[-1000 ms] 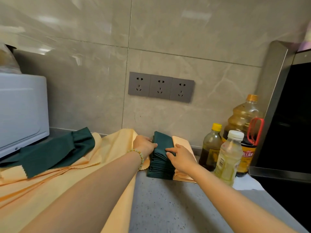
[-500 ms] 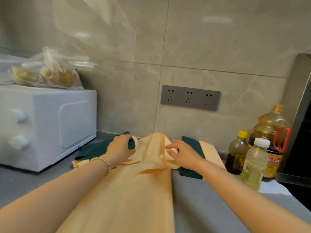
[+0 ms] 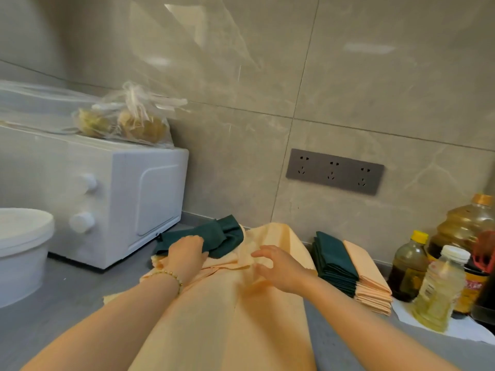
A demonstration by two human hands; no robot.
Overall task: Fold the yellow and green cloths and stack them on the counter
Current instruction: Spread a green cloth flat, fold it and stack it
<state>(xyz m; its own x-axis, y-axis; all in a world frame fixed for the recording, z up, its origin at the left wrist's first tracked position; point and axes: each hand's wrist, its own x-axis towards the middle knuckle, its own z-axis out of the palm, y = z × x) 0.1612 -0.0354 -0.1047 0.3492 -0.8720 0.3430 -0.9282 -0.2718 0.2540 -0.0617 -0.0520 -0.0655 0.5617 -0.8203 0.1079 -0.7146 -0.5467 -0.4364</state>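
Both hands have come off the folded pile and swung left to the loose cloths, and your view has swung with them. Your left hand [image 3: 187,254] now lies palm down at centre frame, fingers flat across the loose green cloth [image 3: 211,238], pressing on it; whether it actually grips, I cannot tell. That green one sits crumpled on top of the loose yellow cloths [image 3: 235,311], just in front of the white oven [image 3: 112,199], so it looks like your next pick. Your right hand [image 3: 278,266] hovers half open just right of centre, fingers spread and curled over a ridge of yellow fabric, nothing pinched that I can see, likely steadying the heap while the left lifts.

Right of your hands, the folded stack [image 3: 351,274] stands as two neat columns, green on the left, yellow touching it on the right, squared up near the wall and out of your working space. Good spot, though it sits just beside the bottles.

Containers now: lower right, a clear bottle [image 3: 439,290] of pale yellow liquid, a small yellow-capped bottle [image 3: 408,266] of dark liquid, a big jug [image 3: 466,226] of amber oil behind. Upper left, a clear bag [image 3: 126,121] of yellowish lumps rests on the oven. At the left edge is a white tub [image 3: 21,250], lid on, contents hidden.
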